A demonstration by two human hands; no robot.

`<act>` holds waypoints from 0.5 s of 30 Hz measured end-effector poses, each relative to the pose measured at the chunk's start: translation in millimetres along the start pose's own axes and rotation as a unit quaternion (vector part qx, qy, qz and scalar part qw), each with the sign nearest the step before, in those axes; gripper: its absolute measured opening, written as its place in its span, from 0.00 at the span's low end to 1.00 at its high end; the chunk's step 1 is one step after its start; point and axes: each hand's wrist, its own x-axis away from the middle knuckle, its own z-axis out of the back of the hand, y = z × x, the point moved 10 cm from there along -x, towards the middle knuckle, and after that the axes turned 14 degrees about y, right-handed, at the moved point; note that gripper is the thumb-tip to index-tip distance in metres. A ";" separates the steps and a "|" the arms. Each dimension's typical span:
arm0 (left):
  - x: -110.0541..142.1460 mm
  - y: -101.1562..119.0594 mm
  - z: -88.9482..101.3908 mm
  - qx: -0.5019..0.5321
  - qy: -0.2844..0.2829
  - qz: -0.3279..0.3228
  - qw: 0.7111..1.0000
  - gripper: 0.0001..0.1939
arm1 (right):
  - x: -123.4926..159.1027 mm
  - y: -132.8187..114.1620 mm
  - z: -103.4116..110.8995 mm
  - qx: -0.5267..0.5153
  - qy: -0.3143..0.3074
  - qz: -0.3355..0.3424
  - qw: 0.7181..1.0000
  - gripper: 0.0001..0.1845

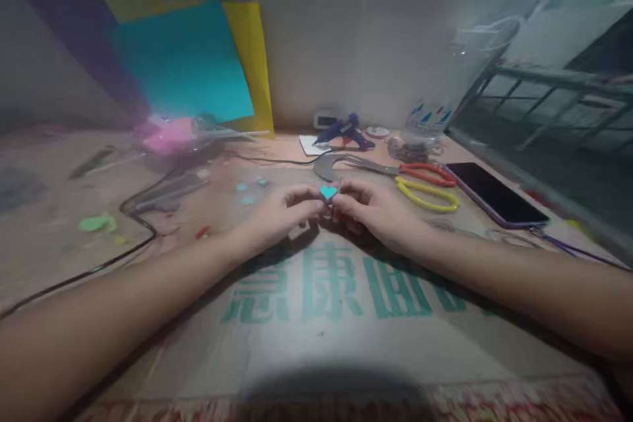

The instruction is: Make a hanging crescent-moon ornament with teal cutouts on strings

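My left hand (284, 211) and my right hand (368, 208) meet over the middle of a cardboard sheet (326, 316) printed with green characters. Both pinch one small teal heart-shaped piece (328, 192) between their fingertips. A thin metal bit sticks up beside the heart near my right fingers. Both sets of fingers are curled closed. Several small teal cut-outs (248, 192) lie on the cardboard just left of my left hand.
Beyond my hands lie scissors (420, 175) with orange and yellow handles, a blue glue gun (343, 133) and a dark phone (494, 194) at right. Teal and yellow paper sheets (188, 66) lean on the wall. A black cable (143, 224) crosses the left side, near a pink object (173, 135).
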 end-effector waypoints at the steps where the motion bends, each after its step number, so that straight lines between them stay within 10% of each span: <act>1: 0.1 -0.6 1.5 -0.004 0.004 -0.002 1.000 0.10 | -0.1 0.3 1.1 0.000 0.003 0.001 1.000 0.17; 15: 1.3 -4.2 3.2 0.006 0.018 0.026 0.999 0.14 | -0.1 5.4 -0.4 -0.009 -0.013 -0.003 1.000 0.10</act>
